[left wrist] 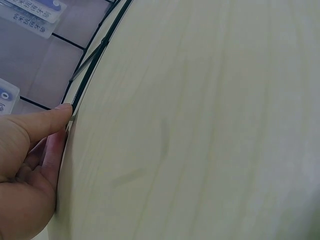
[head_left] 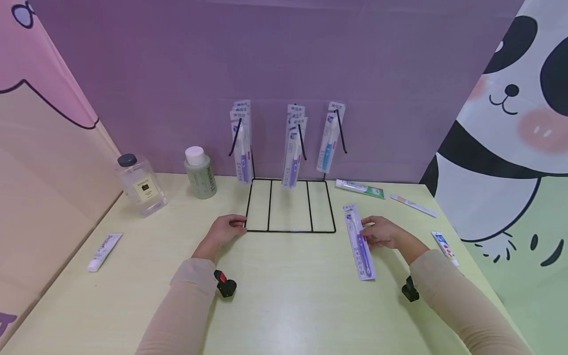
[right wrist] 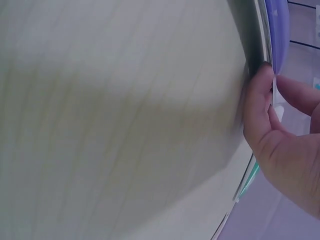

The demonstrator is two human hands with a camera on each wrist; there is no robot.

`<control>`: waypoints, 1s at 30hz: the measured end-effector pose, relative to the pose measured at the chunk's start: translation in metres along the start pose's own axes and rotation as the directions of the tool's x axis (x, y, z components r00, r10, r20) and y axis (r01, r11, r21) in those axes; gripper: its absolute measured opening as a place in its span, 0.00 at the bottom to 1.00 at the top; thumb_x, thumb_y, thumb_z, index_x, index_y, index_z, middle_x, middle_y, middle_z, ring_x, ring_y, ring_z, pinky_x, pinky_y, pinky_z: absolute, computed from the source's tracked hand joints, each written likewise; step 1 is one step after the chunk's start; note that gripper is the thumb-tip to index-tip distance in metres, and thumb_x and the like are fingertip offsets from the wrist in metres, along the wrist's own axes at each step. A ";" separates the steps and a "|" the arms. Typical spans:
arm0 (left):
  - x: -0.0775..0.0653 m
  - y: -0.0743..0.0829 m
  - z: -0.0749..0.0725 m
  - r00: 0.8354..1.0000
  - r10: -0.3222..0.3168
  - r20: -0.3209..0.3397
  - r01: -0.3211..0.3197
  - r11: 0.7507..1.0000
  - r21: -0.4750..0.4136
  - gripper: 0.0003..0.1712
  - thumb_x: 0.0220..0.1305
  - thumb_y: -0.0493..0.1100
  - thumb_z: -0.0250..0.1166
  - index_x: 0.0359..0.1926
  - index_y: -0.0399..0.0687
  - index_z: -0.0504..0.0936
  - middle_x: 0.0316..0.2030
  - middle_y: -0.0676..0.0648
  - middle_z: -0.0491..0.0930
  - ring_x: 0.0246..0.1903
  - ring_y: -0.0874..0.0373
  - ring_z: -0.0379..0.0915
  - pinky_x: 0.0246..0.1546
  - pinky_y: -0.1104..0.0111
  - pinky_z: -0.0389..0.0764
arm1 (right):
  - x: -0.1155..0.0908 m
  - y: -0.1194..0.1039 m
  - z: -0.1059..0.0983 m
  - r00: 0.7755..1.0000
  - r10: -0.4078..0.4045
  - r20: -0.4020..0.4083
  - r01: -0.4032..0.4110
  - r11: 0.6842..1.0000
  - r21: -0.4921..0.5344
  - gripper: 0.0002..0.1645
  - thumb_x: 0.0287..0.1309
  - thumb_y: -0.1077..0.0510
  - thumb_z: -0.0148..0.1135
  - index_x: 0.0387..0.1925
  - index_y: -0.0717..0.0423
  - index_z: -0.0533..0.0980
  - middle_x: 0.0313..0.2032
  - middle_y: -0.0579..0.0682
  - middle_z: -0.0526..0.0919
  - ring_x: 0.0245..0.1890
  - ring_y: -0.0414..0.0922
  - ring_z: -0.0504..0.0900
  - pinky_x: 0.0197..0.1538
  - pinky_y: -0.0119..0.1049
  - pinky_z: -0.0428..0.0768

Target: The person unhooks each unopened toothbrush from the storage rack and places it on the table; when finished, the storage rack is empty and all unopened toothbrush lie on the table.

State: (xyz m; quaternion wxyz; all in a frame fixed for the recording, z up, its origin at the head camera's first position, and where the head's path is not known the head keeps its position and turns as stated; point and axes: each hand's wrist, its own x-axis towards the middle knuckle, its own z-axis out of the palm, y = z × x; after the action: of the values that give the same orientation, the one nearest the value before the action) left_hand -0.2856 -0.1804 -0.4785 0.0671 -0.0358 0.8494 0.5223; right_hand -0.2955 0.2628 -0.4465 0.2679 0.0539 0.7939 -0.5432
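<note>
My left hand [head_left: 223,230] pinches the front left corner of a black wire display rack [head_left: 290,231]; in the left wrist view the thumb lies against the wire [left wrist: 89,75]. My right hand [head_left: 382,231] holds a packaged purple toothbrush [head_left: 360,244] by its right edge. In the right wrist view that package [right wrist: 278,35] is seen edge-on between thumb and fingers, raised off the table. On the rack's hooks hang more packaged toothbrushes: purple ones on the left [head_left: 241,148] and middle [head_left: 293,158], and a blue one [head_left: 328,143] on the right.
Right of the rack lie a green and white toothpaste tube [head_left: 360,189], a slim white package [head_left: 413,205] and a small colourful tube [head_left: 443,246]. To the left are a clear bottle [head_left: 144,187], a green bottle [head_left: 201,177] and a white tube [head_left: 104,251]. A purple cloth [head_left: 284,54] hangs behind.
</note>
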 end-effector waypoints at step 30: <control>-0.003 -0.001 0.000 0.999 0.050 -0.007 -0.050 0.998 -0.029 0.17 0.52 0.34 0.67 0.46 0.41 0.80 0.36 0.45 0.77 0.39 0.53 0.71 0.42 0.64 0.70 | 0.060 -0.148 0.010 0.632 -0.568 -0.527 0.634 0.770 -0.070 0.22 0.56 0.67 0.57 0.53 0.65 0.65 0.47 0.57 0.72 0.47 0.47 0.70 0.50 0.35 0.70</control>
State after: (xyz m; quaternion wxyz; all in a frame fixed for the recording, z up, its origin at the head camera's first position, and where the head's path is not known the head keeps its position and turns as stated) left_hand -0.2828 -0.1815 -0.4791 0.0509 -0.0169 0.8425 0.5360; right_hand -0.3983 0.1820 -0.3551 -0.1575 -0.0532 0.7726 -0.6128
